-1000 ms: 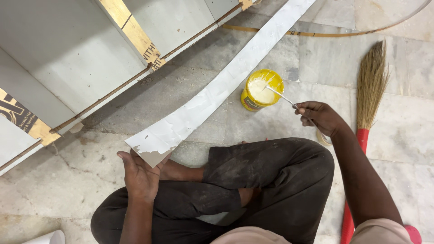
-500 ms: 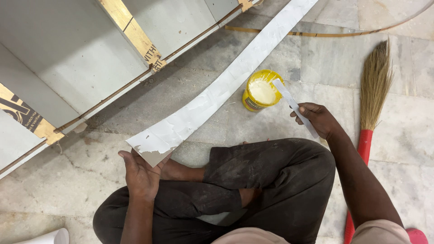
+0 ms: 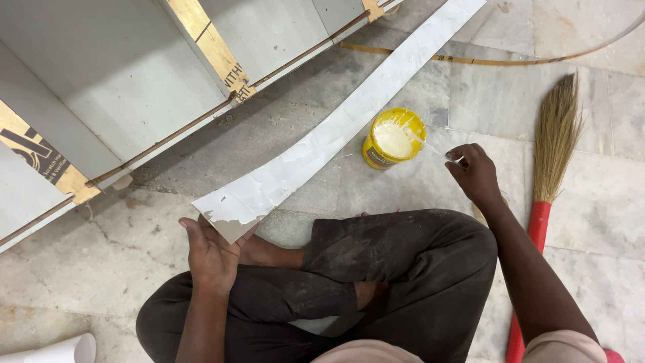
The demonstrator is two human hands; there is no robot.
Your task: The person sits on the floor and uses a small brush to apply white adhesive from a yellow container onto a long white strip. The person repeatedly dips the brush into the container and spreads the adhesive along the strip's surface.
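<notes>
white paste is now dripping from the spreader [image 3: 430, 144] my right hand [image 3: 476, 173] is pinching and lowering back into the yellow tub [image 3: 393, 138], while my left hand [image 3: 211, 252] is still gripping the strip [image 3: 322, 144] beside it.

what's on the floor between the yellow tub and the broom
In the head view, the right hand sits between the yellow tub and the broom, holding a thin stick that reaches into the tub.
</notes>
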